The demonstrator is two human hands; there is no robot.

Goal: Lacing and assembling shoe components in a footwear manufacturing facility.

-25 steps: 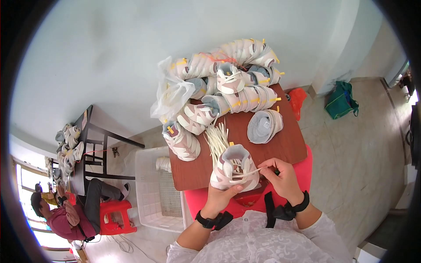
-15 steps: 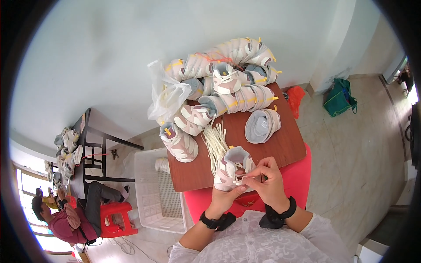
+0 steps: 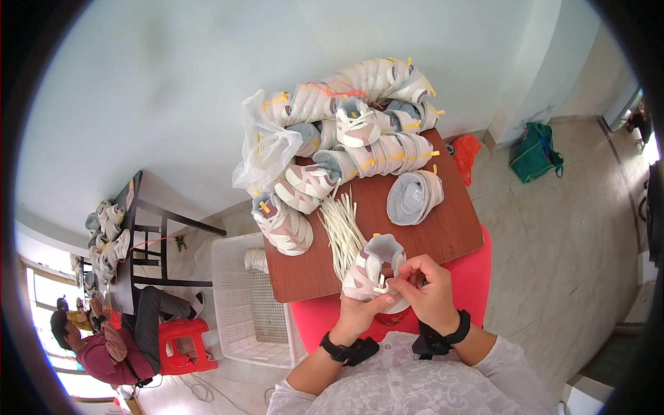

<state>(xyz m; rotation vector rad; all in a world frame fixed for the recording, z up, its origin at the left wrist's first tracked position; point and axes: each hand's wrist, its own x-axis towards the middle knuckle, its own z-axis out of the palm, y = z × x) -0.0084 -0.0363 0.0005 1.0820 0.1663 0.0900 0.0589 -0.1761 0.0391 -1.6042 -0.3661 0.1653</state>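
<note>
A white and dusty-pink shoe upper (image 3: 361, 275) with a grey lining is held above the near edge of the brown table (image 3: 443, 232). My left hand (image 3: 360, 315) grips its lower side, thumb pressed along the front. At the eyelets, the fingers of my right hand (image 3: 425, 290) pinch together on a pale shoelace (image 3: 382, 282); its far end is hidden by the fingers. A bundle of cream shoelaces (image 3: 342, 228) lies just beyond the upper. Another shoe upper (image 3: 413, 198) rests on the table to the right.
Rows of nested shoe uppers (image 3: 377, 159) fill the table's far side, beside a clear plastic bag (image 3: 266, 152). A white crate (image 3: 232, 318) stands left of the table. Farther left, a person (image 3: 111, 349) sits on a red stool (image 3: 183, 346). A green bag (image 3: 536, 155) lies on the floor.
The shoe upper and both hands have shifted slightly to the right, and the upper has tilted a little. My right fingers have drawn slightly away from the eyelets.
</note>
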